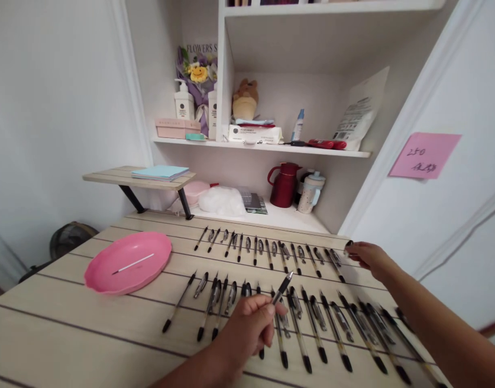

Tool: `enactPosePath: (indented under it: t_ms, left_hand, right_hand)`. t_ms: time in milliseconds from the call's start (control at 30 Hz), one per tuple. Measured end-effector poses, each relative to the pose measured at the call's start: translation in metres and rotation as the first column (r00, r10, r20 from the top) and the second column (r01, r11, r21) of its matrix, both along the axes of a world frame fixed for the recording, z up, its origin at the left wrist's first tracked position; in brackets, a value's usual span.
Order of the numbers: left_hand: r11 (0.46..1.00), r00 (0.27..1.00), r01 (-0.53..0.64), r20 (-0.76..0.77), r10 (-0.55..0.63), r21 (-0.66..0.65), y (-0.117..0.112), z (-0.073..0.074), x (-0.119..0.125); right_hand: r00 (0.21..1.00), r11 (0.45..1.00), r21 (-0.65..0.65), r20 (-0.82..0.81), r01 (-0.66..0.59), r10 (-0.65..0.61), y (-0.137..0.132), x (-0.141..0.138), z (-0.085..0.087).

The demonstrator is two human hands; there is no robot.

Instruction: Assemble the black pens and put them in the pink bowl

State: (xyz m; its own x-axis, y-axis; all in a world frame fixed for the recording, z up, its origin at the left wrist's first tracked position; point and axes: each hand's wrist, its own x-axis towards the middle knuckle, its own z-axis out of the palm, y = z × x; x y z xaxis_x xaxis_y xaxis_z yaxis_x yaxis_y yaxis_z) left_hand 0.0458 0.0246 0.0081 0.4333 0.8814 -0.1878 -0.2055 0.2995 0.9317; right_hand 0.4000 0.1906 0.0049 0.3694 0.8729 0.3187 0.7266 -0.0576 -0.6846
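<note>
My left hand [253, 320] is closed around an uncapped pen [282, 286], its tip pointing up and away. Out at the right edge of the table, my right hand [366, 254] pinches a small dark piece that looks like a pen cap [348, 246]; the fingers partly cover it. Black pens lie in two rows, with loose clip caps beside many of them. The back row [270, 254] is under and left of my right hand. Below my left hand runs the front row [318, 323], some of it hidden by that hand and the forearms.
A pink scalloped tray [97, 269] on the left holds a thin white pen refill [133, 263]. Behind it stands a small raised shelf [110, 175] with a blue notebook [160, 172]. A red jug [285, 186] and a pale tumbler [311, 193] stand at the back.
</note>
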Motion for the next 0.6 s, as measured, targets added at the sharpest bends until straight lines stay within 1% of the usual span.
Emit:
enactPosePath:
  t_ms: [67,100,133,167,200,233,300,400,500,600]
  left_hand:
    - [1.000,1.000,0.017,0.001,-0.017,0.011,-0.002,0.003,-0.001]
    - [1.000,1.000,0.027,0.005,-0.027,0.016,-0.004,0.004,-0.001]
    - [0.999,0.999,0.037,0.010,-0.037,0.019,-0.006,0.006,-0.001]
    - [0.999,0.999,0.045,0.015,-0.046,0.021,-0.009,0.008,0.000]
    - [0.998,0.998,0.053,0.020,-0.053,0.024,-0.012,0.009,0.000]
    - [0.998,0.998,0.058,0.023,-0.059,0.029,-0.016,0.010,0.000]
    - [0.996,0.997,0.072,0.030,-0.073,0.043,-0.024,0.012,0.000]
    - [0.995,0.996,0.080,0.035,-0.082,0.066,-0.038,0.012,-0.004]
    - [0.995,0.997,0.069,0.031,-0.071,0.069,-0.050,0.011,-0.009]
    - [0.996,0.998,0.061,0.028,-0.063,0.071,-0.059,0.011,-0.014]
  right_hand:
    - [0.978,0.990,-0.004,-0.158,-0.141,0.139,-0.030,-0.030,0.013]
    - [0.875,0.955,0.040,-0.391,-0.294,0.286,-0.048,-0.047,0.020]
    - [0.733,0.909,0.097,-0.559,-0.406,0.387,-0.067,-0.066,0.027]
    - [0.615,0.874,0.153,-0.655,-0.460,0.439,-0.085,-0.085,0.034]
    - [0.544,0.855,0.196,-0.698,-0.481,0.466,-0.103,-0.103,0.041]
    - [0.509,0.840,0.225,-0.708,-0.493,0.489,-0.118,-0.119,0.046]
    - [0.504,0.834,0.299,-0.685,-0.463,0.526,-0.141,-0.144,0.054]
    - [0.534,0.820,0.357,-0.629,-0.447,0.565,-0.160,-0.163,0.060]
    - [0.542,0.803,0.324,-0.606,-0.501,0.583,-0.170,-0.171,0.060]
    - [0.520,0.784,0.277,-0.620,-0.556,0.588,-0.180,-0.178,0.058]
